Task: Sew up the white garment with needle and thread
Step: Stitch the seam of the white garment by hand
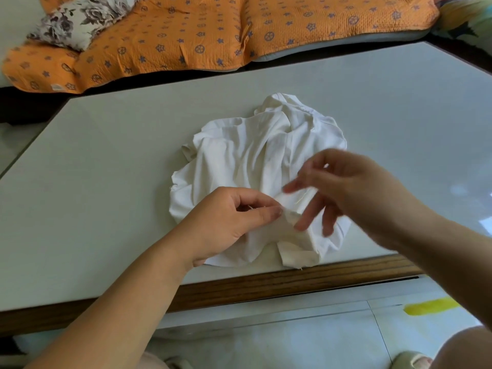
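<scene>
White garment [253, 155]: crumpled on the surface [106, 155], beneath and beyond both grips.
Left grip [231, 222]: thumb and forefinger pinch a fold.
Right grip [346, 182]: blurred, fingers spread; hold cannot be told.
Risk: needle not visible; a slipping fold could mean a pricked finger.

The right hand [343, 187] is smeared by motion blur, so whether its fingertips pinch anything cannot be told. It covers the near right part of the white garment [239, 155]. The left hand [229, 222], pinching a fold, hides the near left part. A thin pale sliver under its curled fingers is too small to identify. The table [106, 155] runs past the left and right edges, and a slipper [410, 362] is cut off at the bottom.
</scene>
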